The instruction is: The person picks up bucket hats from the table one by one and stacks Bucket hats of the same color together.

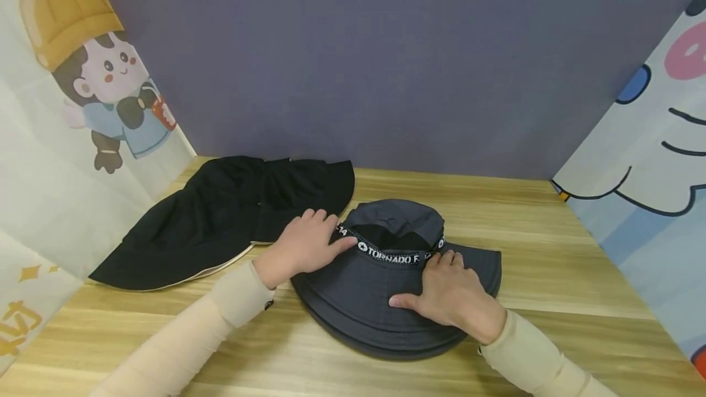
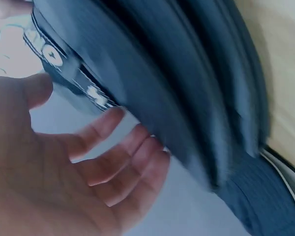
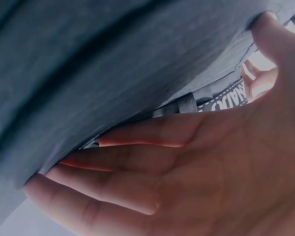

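Note:
In the head view, a dark grey wide-brimmed hat (image 1: 353, 293) lies on the wooden table, its layered brim edges toward me. A black band with white lettering (image 1: 388, 256) runs round the base of its soft, sunken crown (image 1: 397, 216). My left hand (image 1: 306, 244) rests at the hat's left side, thumb near the band; in the left wrist view its relaxed fingers (image 2: 130, 172) touch the edge. On the right part of the brim lies my right hand (image 1: 452, 290). Its fingers (image 3: 93, 201) stretch out along the fabric in the right wrist view, thumb against the brim.
A black hat (image 1: 220, 219) with a pale underside edge lies flattened at the back left, close to my left hand. Behind the table (image 1: 568, 299) stands a grey-purple panel (image 1: 358, 66). Cartoon-printed sheets (image 1: 44, 170) flank both sides.

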`<state>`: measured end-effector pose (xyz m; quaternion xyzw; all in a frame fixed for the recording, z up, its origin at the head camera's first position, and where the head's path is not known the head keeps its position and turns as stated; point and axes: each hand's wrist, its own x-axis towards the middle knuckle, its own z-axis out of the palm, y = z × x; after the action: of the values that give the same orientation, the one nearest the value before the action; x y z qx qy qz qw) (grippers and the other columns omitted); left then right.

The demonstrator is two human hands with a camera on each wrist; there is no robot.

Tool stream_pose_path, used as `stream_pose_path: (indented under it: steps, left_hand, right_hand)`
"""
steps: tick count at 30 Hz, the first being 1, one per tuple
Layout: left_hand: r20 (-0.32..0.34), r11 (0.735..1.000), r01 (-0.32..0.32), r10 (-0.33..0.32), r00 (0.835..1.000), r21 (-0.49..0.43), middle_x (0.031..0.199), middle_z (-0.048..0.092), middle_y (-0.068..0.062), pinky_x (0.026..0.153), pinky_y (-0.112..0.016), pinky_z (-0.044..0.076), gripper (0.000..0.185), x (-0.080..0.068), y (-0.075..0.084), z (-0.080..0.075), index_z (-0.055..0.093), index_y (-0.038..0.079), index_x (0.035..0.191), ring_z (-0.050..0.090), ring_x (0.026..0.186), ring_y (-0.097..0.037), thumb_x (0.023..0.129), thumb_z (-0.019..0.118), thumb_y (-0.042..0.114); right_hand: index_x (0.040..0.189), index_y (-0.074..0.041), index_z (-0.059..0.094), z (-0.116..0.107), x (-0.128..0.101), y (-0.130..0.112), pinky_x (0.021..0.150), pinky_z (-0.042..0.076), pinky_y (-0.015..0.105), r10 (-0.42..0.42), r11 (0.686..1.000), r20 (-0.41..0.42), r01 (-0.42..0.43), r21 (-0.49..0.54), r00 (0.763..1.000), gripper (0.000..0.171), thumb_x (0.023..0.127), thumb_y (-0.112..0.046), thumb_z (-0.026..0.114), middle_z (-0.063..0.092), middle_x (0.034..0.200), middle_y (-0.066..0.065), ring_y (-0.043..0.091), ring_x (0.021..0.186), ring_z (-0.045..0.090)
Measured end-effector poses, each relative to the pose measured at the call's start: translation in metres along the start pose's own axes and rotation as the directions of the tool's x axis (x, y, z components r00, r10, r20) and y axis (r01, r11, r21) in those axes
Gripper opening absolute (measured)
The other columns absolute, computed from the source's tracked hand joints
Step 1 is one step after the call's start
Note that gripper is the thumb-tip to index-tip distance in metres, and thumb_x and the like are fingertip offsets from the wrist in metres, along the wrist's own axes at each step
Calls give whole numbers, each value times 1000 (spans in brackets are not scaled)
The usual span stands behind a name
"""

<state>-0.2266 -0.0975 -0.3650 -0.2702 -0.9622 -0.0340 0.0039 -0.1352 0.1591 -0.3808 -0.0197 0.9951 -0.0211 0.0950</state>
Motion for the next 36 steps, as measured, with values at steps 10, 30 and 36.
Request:
stream_pose_path:
  steps: [10,30,36]
  left_hand:
    - [-134,988,77,-95,986,-133,90,56,-7,74,-45,46,47,9,-45,-6,60,9,94,54,88,-30,105,48,53]
    - [-6,874,463,-469,883,-149,133,42,-37,96,-65,39,69,20,-106,0,41,-15,137,42,122,-53,103,54,43]
    - [100,817,547,-538,837,-184,128,48,-40,92,-60,46,80,22,-111,-1,42,-20,135,50,116,-53,101,53,52]
  right_hand:
    - [140,26,36,-1,1,1,92,48,62,14,1000,27,-14,1,1000,146,67,-99,47,35,142,49,58,135,38]
    - [133,29,40,-4,8,26,80,52,60,27,1000,19,-27,-7,999,144,67,-98,49,47,127,44,53,116,51]
    - [134,29,39,-5,10,34,79,52,61,36,999,24,-36,6,999,144,68,-98,49,46,128,45,54,116,51]
